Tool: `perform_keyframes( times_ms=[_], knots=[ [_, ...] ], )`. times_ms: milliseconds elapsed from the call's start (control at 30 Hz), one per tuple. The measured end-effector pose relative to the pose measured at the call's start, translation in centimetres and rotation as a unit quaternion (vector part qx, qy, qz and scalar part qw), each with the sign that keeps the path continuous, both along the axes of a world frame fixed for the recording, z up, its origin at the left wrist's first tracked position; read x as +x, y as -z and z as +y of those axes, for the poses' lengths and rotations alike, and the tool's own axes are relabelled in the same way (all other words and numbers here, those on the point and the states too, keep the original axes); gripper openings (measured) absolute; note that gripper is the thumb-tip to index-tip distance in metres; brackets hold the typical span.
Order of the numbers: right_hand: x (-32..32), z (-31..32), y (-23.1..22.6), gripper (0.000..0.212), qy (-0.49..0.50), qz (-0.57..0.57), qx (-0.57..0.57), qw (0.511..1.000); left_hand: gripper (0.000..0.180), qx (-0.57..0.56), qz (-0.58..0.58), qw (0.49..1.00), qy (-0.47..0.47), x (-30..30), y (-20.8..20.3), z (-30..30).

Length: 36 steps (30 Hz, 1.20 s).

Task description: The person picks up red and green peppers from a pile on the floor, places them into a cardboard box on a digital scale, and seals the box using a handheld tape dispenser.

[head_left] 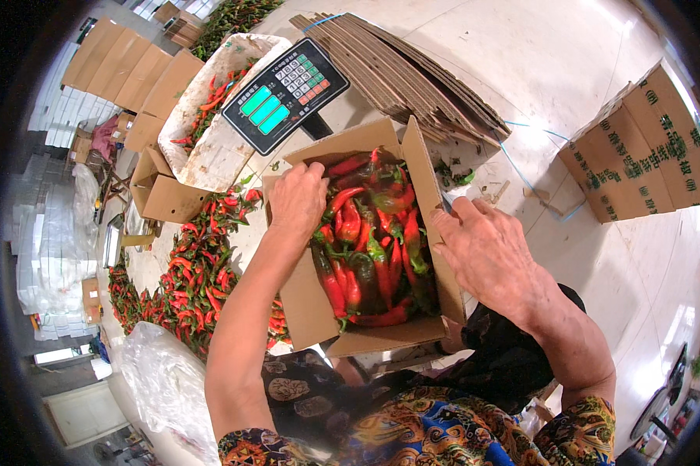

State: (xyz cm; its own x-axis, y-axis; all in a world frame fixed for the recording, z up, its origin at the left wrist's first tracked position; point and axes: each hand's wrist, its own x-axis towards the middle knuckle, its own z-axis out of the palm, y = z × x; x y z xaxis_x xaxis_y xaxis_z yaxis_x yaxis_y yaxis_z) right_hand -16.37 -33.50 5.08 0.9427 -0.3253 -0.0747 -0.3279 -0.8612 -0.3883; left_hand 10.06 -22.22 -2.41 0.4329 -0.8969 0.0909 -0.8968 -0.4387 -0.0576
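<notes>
In front of me stands an open cardboard box (pixel 305 299) filled with red and dark green chili peppers (pixel 369 241). The peppers lie packed lengthwise, with a slight sheen over them that could be clear film. At the box's left rim, my left hand (pixel 294 200) has its fingers bent over the edge. My right hand (pixel 486 252) is curled at the right wall, thumb and fingers against the upright flap. A small bluish bit shows by its fingertips; I cannot make out what it is.
Behind the box stands a scale display (pixel 285 93) with lit screens. Flattened cardboard (pixel 400 74) is stacked beyond it. A white tub (pixel 245 58) holds more peppers. Loose peppers (pixel 191 272) pile on the floor at left, near a clear plastic bag (pixel 163 380). A printed carton (pixel 637 147) stands right.
</notes>
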Motion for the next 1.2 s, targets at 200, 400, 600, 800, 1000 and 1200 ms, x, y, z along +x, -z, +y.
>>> perform_keyframes(
  times_ms=[200,400,600,800,1000,1200],
  knots=[
    [0.6,0.2,0.0,0.029,-0.005,-0.009,0.006,1.000,0.030,0.044,0.113,0.992,-0.025,-0.5,0.4,-1.0],
    [0.4,0.2,0.1,0.028,-0.002,-0.012,0.010,1.000,0.032,0.053,0.197,0.977,-0.056,0.0,-0.2,-1.0],
    [0.3,0.1,-0.1,0.031,-0.014,-0.010,-0.001,1.000,0.024,-0.061,0.246,0.966,-0.046,-0.6,-2.2,-0.9],
    [-0.1,-0.3,0.0,0.032,-0.012,0.022,0.001,1.000,0.022,-0.007,0.010,0.999,0.048,-2.4,-9.0,0.1],
    [0.5,0.3,0.3,0.028,-0.016,-0.006,-0.014,1.000,0.014,0.255,-0.089,0.955,0.123,-3.4,-7.5,-3.3],
    [0.5,0.2,0.2,0.023,-0.027,-0.014,-0.032,0.999,0.018,0.031,0.042,0.990,0.128,-3.3,-3.0,-5.7]
  ],
)
